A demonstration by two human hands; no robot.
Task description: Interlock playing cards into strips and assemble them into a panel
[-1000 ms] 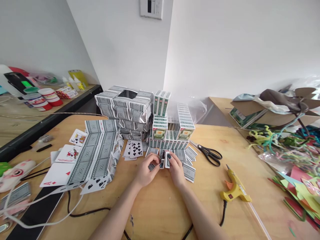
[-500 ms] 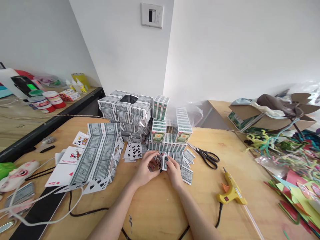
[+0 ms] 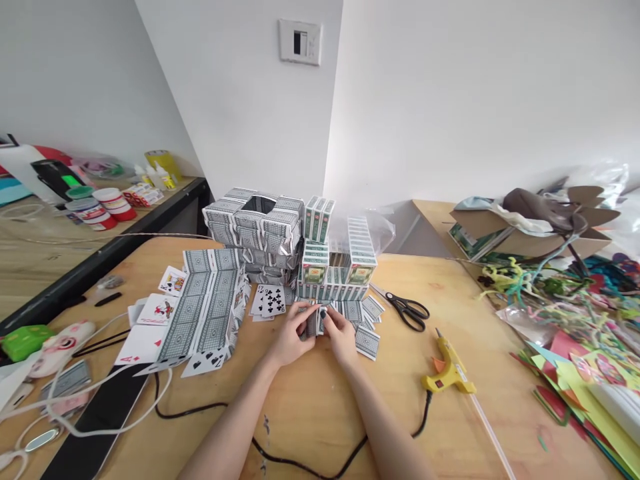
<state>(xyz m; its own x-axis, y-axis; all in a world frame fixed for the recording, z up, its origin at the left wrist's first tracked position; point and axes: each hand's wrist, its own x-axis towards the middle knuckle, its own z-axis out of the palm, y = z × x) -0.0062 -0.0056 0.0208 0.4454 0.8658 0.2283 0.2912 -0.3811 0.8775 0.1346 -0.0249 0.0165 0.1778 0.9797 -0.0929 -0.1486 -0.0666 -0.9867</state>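
Note:
Between my two hands, low over the wooden table, are grey-backed playing cards (image 3: pixel 313 324), seemingly folded; how many I cannot tell. My left hand (image 3: pixel 293 339) closes on their left side with curled fingers. My right hand (image 3: pixel 341 337), dark-nailed, presses thumb and fingers on the right side. Just behind stand stacked green-and-white card boxes (image 3: pixel 333 292). Loose face-down cards (image 3: pixel 367 341) lie right of my right hand. Face-up clubs cards (image 3: pixel 273 301) lie behind my left hand.
Left stand a box built of cards (image 3: pixel 265 230) and a folded panel of joined cards (image 3: pixel 193 313). Black-handled scissors (image 3: pixel 407 311) and a yellow glue gun (image 3: pixel 447 370) with its black cable lie to the right. Coloured paper (image 3: pixel 575 393) and pipe cleaners (image 3: pixel 540 287) cover the right side.
Both hands have lowered the cards towards the table, and the right thumb now presses on them. The whole view has shifted slightly as the head turned.

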